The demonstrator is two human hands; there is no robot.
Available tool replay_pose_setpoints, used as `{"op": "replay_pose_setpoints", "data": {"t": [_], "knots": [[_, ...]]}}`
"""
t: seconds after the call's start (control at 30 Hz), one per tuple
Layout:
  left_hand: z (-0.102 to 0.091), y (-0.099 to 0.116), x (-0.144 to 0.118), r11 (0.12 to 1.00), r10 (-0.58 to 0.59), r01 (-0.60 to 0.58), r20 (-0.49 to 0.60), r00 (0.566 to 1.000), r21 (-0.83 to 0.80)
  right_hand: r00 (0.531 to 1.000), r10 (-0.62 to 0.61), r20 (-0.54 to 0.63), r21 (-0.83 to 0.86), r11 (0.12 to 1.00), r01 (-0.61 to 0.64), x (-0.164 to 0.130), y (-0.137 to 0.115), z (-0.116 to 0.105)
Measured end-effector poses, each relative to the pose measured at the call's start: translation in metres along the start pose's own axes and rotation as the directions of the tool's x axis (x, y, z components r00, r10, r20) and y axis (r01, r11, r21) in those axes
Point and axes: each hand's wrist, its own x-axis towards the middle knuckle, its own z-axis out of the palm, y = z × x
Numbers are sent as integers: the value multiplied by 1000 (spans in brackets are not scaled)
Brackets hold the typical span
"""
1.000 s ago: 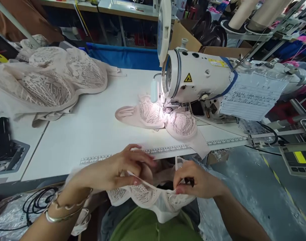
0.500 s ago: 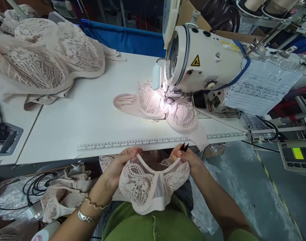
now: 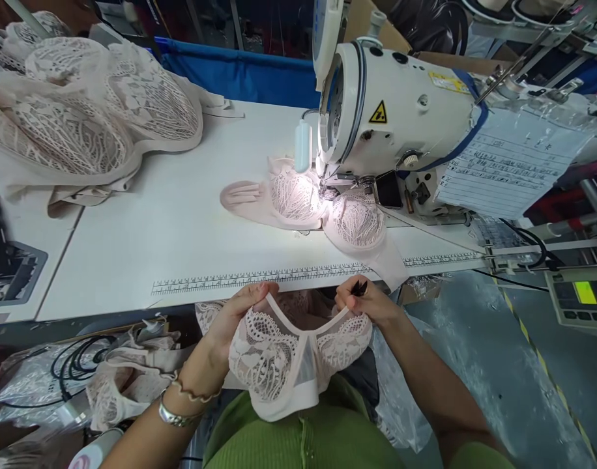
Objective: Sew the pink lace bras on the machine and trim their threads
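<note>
Gripping a lace bra by its top edge with both hands, left hand, right hand also pinching black snips, below the desk edge.

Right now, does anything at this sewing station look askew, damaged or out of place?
Nothing stands out. Both hands, left hand and right hand, hold a lace bra piece spread flat; another piece sits under the sewing machine.
</note>
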Motion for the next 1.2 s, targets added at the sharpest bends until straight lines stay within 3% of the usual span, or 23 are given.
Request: {"op": "replay_pose_setpoints", "data": {"t": [0.13,0.33,0.4,0.5,0.57,0.63,0.7,0.73,0.8,0.83,0.87,0.93,1.0,1.1,1.2], "knots": [[5,2,5,1000,-18,18,-15,1000,12,999,-28,-33,-120,992,24,-2,-11,-4],[9,1,9,1000,-23,23,-22,999,15,997,-45,58,-158,986,53,-4,-19,-9],[14,-1,10,999,-41,41,-15,999,20,995,-34,94,-238,970,56,-4,-24,-10],[21,-6,18,992,-76,78,-26,997,100,980,61,190,-471,881,36,-2,-35,-3],[27,-7,28,964,-39,46,-33,999,263,956,104,276,-618,781,93,-2,-42,7],[33,-3,36,859,84,-59,-26,996,508,924,62,378,-676,700,230,-5,-49,16],[41,5,38,644,309,-228,25,951,730,889,-38,456,-646,673,360,-14,-55,23],[45,9,34,473,450,-316,83,889,822,877,-94,471,-615,678,402,-20,-58,25],[55,14,21,62,640,-408,277,716,911,887,-203,415,-590,682,432,-34,-61,30],[58,14,12,-137,639,-418,402,655,898,904,-250,346,-612,670,420,-40,-61,32],[61,10,2,-279,582,-428,506,637,860,921,-292,259,-654,648,390,-44,-59,36],[62,-3,-12,-386,409,-488,619,670,783,929,-360,84,-750,591,296,-48,-52,44],[57,-21,-16,-456,326,-515,675,662,726,915,-403,-13,-816,533,223,-45,-42,54],[45,-38,-7,-536,370,-482,706,604,693,875,-483,-24,-876,431,214,-36,-24,63],[39,-38,2,-462,446,-475,659,605,749,792,-610,24,-930,277,241,-32,-13,65]]}}
